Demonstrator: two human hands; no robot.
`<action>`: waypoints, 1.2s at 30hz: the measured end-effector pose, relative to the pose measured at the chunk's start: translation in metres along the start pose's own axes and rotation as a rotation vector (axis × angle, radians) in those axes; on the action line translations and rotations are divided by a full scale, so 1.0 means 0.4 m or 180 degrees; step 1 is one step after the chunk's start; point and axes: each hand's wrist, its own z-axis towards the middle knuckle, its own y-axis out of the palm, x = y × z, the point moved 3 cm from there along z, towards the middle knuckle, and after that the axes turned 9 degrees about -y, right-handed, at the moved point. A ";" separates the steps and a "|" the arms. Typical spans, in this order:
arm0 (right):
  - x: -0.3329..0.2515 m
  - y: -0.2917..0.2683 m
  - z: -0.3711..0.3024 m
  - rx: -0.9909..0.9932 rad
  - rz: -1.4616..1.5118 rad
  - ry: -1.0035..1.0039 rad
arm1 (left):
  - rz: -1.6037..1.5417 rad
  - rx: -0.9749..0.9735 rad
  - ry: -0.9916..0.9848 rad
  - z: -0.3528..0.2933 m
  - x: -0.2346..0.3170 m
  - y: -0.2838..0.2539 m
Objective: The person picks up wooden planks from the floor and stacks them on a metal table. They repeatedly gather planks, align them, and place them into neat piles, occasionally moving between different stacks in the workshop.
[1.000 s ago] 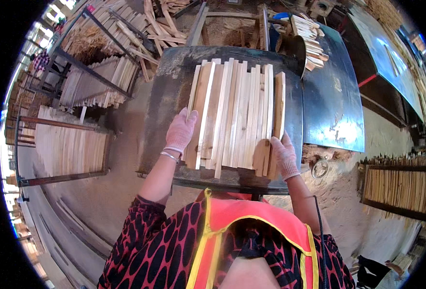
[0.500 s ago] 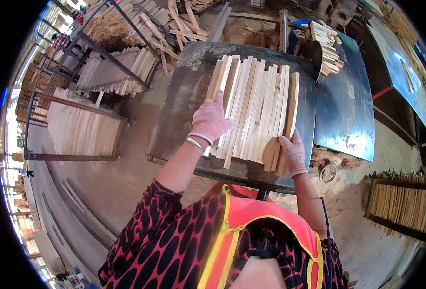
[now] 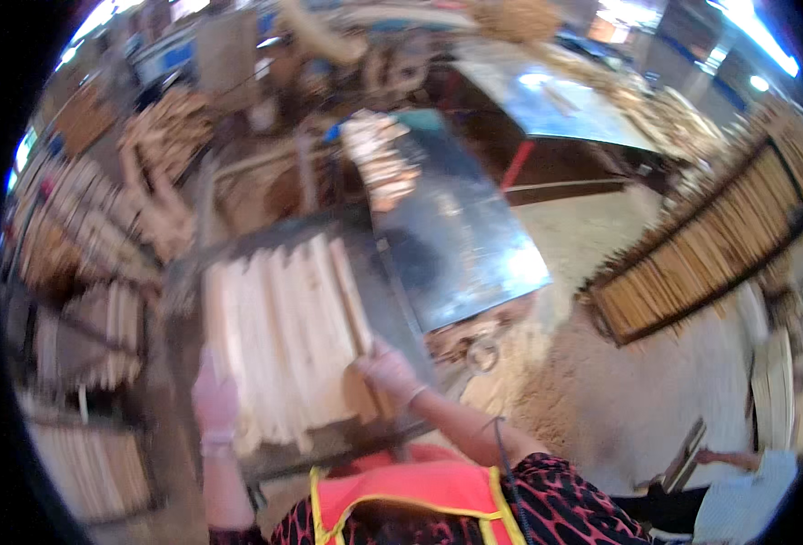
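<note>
A row of pale wooden strips (image 3: 283, 336) lies side by side on a dark metal table (image 3: 183, 313), their near ends uneven. My left hand (image 3: 214, 400), in a pinkish glove, is pressed along the left side of the row near its front end. On the opposite side, my gloved right hand (image 3: 388, 371) grips the rightmost strips near their front ends, its thumb toward the wood. Both hands look closed against the strips, though motion blur softens the fingers.
To the right adjoins a shiny metal panel (image 3: 460, 245) with a pile of short wood pieces (image 3: 381, 159). A rack of wooden strips (image 3: 701, 245) stands farther right. At lower right another person's arm (image 3: 733, 459) reaches in. Stacked strips (image 3: 93, 463) stand at left.
The view has swung to the right, so the table and strips now appear lower left. My left hand has gone from atop the strips to their left side; my right hand keeps its place.
</note>
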 end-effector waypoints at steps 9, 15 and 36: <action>-0.054 -0.016 -0.028 -0.0028 -0.0299 0.0186 | 0.1327 0.0280 0.0959 0.062 -0.357 0.088; -0.031 -0.028 -0.038 -0.0035 -0.0127 0.0063 | 0.2235 -0.0123 0.0162 0.026 -0.210 0.035; -0.148 -0.718 -0.711 0.2625 0.2166 -0.1351 | -0.1843 -0.5573 -0.0336 -0.754 0.658 0.645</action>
